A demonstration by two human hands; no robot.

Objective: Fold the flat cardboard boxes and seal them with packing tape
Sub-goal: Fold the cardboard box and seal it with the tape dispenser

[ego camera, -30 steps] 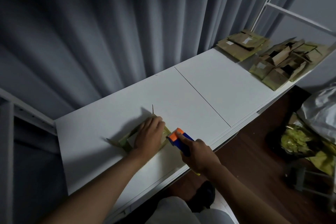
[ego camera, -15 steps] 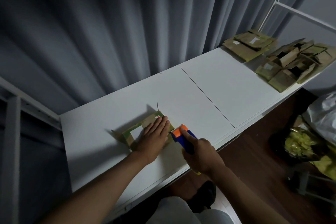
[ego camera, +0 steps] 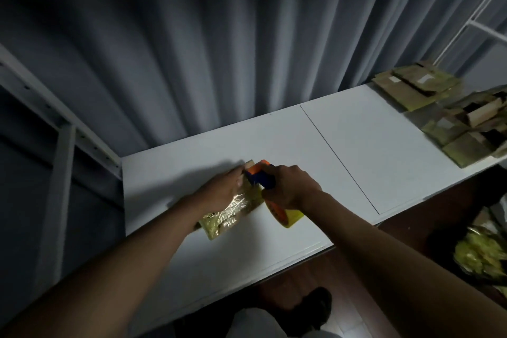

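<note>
A small brown cardboard box (ego camera: 233, 214) lies on the white table (ego camera: 356, 151), its near part covered with shiny tape. My left hand (ego camera: 220, 191) rests on the box's left side and holds it down; its fingers are partly hidden behind the dispenser. My right hand (ego camera: 290, 186) grips the blue and orange tape dispenser (ego camera: 260, 177), whose head sits on the far end of the box. The yellow tape roll (ego camera: 285, 217) hangs below my right wrist.
Flat cardboard boxes (ego camera: 414, 85) are stacked at the far right of the table. Folded boxes (ego camera: 472, 129) are piled beside them near the right edge. A grey curtain (ego camera: 219, 49) hangs behind the table. A white metal frame (ego camera: 63, 129) stands at the left. Crumpled material (ego camera: 482, 252) lies on the floor at right.
My right hand has moved the dispenser up over the box to its far end. Shiny tape now covers the box's top. My left hand shifted to the box's left side.
</note>
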